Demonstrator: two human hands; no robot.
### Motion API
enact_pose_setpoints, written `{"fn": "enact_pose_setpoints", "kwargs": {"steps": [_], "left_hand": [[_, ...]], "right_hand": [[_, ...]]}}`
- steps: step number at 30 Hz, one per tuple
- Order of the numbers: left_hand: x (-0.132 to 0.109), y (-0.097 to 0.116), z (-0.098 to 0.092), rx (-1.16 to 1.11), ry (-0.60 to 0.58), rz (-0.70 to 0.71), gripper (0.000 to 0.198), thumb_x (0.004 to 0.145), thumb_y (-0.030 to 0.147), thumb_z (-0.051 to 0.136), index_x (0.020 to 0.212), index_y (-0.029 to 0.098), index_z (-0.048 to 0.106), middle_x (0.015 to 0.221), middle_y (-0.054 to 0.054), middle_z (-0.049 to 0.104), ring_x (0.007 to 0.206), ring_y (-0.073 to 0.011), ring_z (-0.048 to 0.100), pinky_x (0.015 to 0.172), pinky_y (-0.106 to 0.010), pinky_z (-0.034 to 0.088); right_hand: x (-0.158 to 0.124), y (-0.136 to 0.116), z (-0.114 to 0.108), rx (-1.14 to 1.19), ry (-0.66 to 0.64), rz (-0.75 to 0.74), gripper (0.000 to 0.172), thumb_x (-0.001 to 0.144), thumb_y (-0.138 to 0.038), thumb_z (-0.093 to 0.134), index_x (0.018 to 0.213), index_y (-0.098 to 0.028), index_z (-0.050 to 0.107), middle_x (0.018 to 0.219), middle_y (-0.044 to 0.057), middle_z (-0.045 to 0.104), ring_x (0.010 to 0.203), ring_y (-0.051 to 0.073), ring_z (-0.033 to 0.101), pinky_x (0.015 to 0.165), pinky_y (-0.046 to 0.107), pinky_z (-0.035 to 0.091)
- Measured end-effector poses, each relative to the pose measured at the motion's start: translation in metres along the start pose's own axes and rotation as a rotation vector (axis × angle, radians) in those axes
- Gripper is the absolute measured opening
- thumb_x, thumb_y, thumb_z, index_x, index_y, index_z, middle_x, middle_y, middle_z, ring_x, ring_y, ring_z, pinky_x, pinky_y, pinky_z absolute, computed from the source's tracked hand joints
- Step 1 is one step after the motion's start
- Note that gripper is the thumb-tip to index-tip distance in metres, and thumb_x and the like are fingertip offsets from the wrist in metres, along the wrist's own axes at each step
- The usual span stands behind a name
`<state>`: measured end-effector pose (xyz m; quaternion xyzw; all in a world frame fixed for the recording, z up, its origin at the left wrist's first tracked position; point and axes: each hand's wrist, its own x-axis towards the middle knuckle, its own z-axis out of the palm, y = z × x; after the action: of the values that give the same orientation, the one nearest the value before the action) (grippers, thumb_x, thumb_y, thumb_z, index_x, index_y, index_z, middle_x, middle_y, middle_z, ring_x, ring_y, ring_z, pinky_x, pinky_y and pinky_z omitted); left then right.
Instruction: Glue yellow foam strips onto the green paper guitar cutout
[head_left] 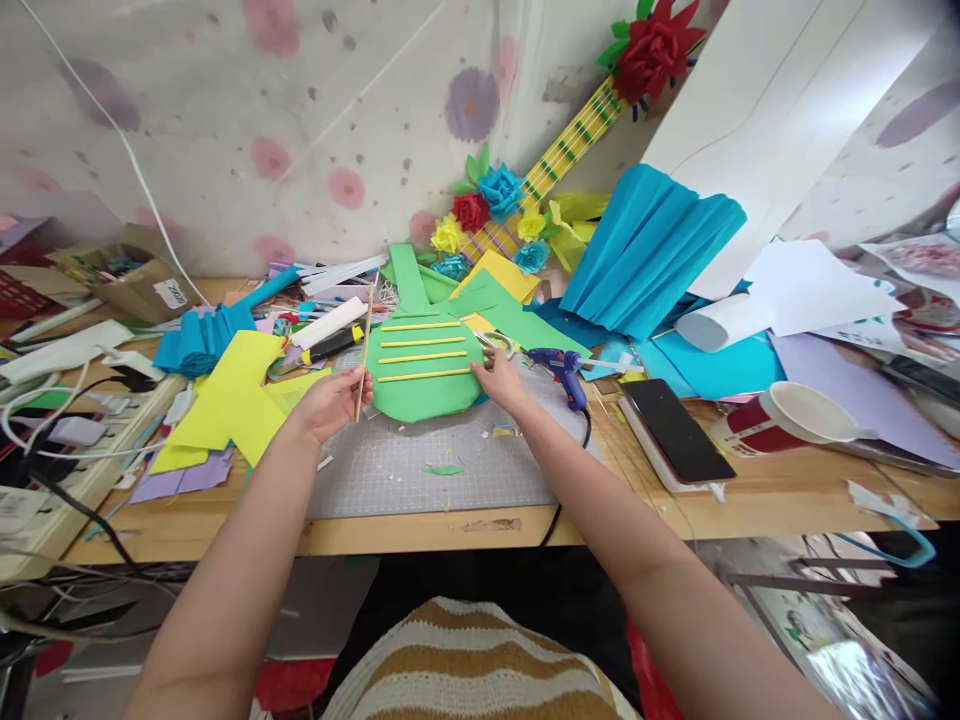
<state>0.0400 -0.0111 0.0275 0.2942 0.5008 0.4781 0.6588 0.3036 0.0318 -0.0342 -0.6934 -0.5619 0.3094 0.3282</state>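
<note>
A green guitar-shaped paper cutout point(427, 393) with several yellow strips across it lies on the grey cutting mat point(420, 470). At its left edge, my left hand point(334, 402) is closed around a thin wooden stick point(367, 340) held nearly upright. My right hand point(498, 380) pinches the right edge of the cutout, thumb at the rim; the undersides of its fingers are hidden. Just beyond those fingers lie the scissors point(510, 346), partly covered. To the right of that hand is a blue glue gun point(562, 370).
Yellow paper point(232, 395) and a power strip point(90, 460) with cables are at left. A phone point(675, 430) and a paper cup point(780, 420) stand at right. Behind are blue crepe paper point(649, 255) and a flower-decorated paper guitar point(559, 160) against the wall.
</note>
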Motion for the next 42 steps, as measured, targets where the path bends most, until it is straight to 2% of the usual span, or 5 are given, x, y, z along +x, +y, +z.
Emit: {"fn": "enact_pose_setpoints", "kwargs": {"steps": [9, 26, 32, 37, 42], "left_hand": [[-0.004, -0.003, -0.001, -0.05, 0.014, 0.053, 0.014, 0.079, 0.007, 0.052, 0.068, 0.009, 0.06, 0.063, -0.003, 0.056, 0.055, -0.0071, 0.053, 0.048, -0.016, 0.044], [0.0, -0.008, 0.035, 0.013, -0.105, -0.023, 0.011, 0.079, 0.011, 0.056, 0.067, 0.011, 0.057, 0.062, -0.001, 0.056, 0.058, -0.0074, 0.056, 0.058, -0.02, 0.05], [0.004, -0.009, 0.024, 0.518, -0.008, 0.109, 0.01, 0.073, 0.02, 0.061, 0.069, 0.016, 0.053, 0.065, 0.001, 0.054, 0.063, -0.0121, 0.055, 0.06, -0.026, 0.047], [0.007, -0.01, 0.008, 1.18, 0.275, 0.496, 0.007, 0.075, 0.022, 0.055, 0.07, 0.019, 0.053, 0.076, -0.003, 0.054, 0.075, -0.0181, 0.054, 0.072, -0.032, 0.043], [0.005, -0.036, 0.01, 1.429, 0.316, 0.723, 0.006, 0.08, 0.02, 0.049, 0.077, 0.018, 0.054, 0.085, -0.008, 0.053, 0.088, -0.0241, 0.051, 0.081, -0.037, 0.04]], "right_hand": [[-0.004, 0.004, 0.005, 0.664, -0.219, 0.069, 0.039, 0.065, -0.037, 0.065, 0.097, -0.018, 0.056, 0.097, 0.008, 0.065, 0.077, 0.017, 0.06, 0.059, 0.028, 0.047], [0.035, -0.068, 0.063, 0.406, -0.124, -0.132, 0.019, 0.067, -0.022, 0.059, 0.085, -0.018, 0.065, 0.096, 0.006, 0.064, 0.098, 0.021, 0.055, 0.092, 0.039, 0.04], [0.011, -0.048, 0.035, 0.572, -0.233, -0.256, 0.041, 0.066, -0.025, 0.052, 0.106, -0.017, 0.058, 0.085, 0.004, 0.058, 0.075, 0.016, 0.054, 0.073, 0.034, 0.045], [-0.004, -0.045, 0.023, 0.104, 0.153, -0.64, 0.04, 0.075, -0.029, 0.058, 0.113, -0.021, 0.054, 0.112, 0.01, 0.052, 0.107, 0.023, 0.045, 0.094, 0.041, 0.035], [0.013, -0.044, 0.035, -0.224, -0.144, -0.86, 0.015, 0.08, -0.031, 0.059, 0.09, -0.022, 0.065, 0.105, 0.008, 0.058, 0.104, 0.023, 0.045, 0.094, 0.038, 0.031]]}}
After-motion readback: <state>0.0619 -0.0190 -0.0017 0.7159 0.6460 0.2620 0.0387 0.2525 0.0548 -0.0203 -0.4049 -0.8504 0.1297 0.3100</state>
